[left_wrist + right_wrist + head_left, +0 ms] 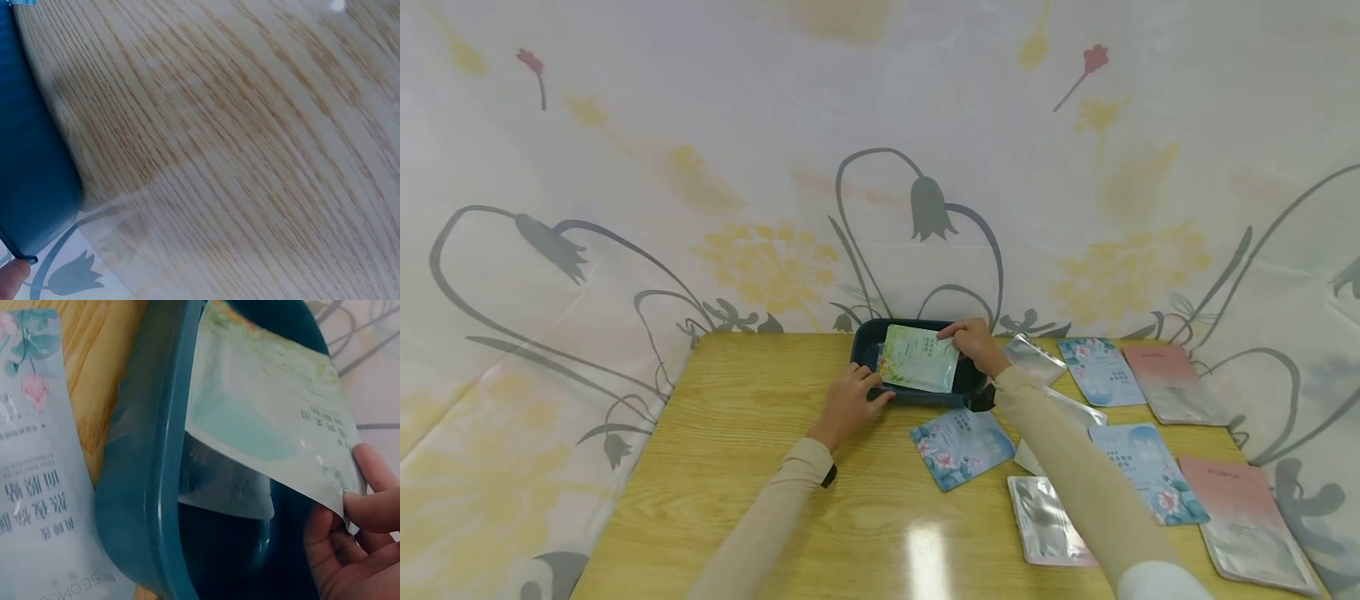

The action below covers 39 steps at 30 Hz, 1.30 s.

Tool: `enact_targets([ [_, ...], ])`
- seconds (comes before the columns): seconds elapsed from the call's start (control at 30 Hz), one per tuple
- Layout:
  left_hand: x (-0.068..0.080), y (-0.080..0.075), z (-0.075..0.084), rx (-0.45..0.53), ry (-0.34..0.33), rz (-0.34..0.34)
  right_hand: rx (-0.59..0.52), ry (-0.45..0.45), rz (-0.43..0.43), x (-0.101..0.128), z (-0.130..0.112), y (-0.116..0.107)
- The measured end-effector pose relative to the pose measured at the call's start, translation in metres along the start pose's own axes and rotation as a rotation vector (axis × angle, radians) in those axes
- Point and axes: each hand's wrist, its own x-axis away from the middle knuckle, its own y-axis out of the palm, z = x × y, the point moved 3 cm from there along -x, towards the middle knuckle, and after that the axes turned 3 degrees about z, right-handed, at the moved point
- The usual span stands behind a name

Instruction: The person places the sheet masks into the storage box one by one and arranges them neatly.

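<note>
While my right hand [973, 342] pinches the green sachet [919, 358] by its corner over the dark tray [865, 337], at twelve o'clock on the table [745, 433], my left hand [848, 402] curls on the tray's near rim.

A pale green sachet [919, 358] lies tilted across the dark blue tray [865, 340], one corner raised.
</note>
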Motion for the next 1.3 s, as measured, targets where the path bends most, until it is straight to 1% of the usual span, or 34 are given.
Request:
enact_targets([
  [0.13,-0.001,-0.002,0.0,0.002,-0.004,-0.004,0.045,-0.032,-0.004,-0.003,0.001,0.001],
  [0.23,-0.001,-0.003,0.001,-0.002,-0.004,-0.01,0.074,-0.033,0.006,-0.004,0.001,0.001],
  [0.3,-0.001,-0.004,0.002,-0.001,-0.007,-0.017,0.127,-0.045,0.018,-0.003,0.001,0.002],
  [0.47,-0.002,-0.004,0.002,-0.01,-0.024,-0.042,0.298,-0.096,0.065,0.002,-0.005,0.006],
  [0.6,-0.002,-0.004,0.002,-0.03,-0.034,-0.067,0.366,-0.118,0.097,0.005,-0.005,0.009],
  [0.7,-0.002,-0.004,0.002,-0.034,-0.033,-0.063,0.417,-0.14,0.108,0.006,-0.004,0.011],
  [0.8,-0.002,-0.004,0.003,-0.031,-0.027,-0.049,0.462,-0.151,0.093,0.009,-0.003,0.013],
  [0.93,-0.002,-0.004,0.003,-0.03,-0.023,-0.047,0.489,-0.171,0.07,0.01,0.003,0.016],
  [1.0,-0.001,-0.003,0.003,-0.034,-0.022,-0.043,0.496,-0.204,0.064,0.011,0.006,0.017],
  [1.2,-0.001,-0.002,0.002,-0.032,-0.018,-0.04,0.459,-0.313,0.085,0.016,0.003,0.017],
  [1.3,0.0,-0.002,0.0,-0.022,-0.023,-0.039,0.445,-0.327,0.067,0.018,0.0,0.017],
])
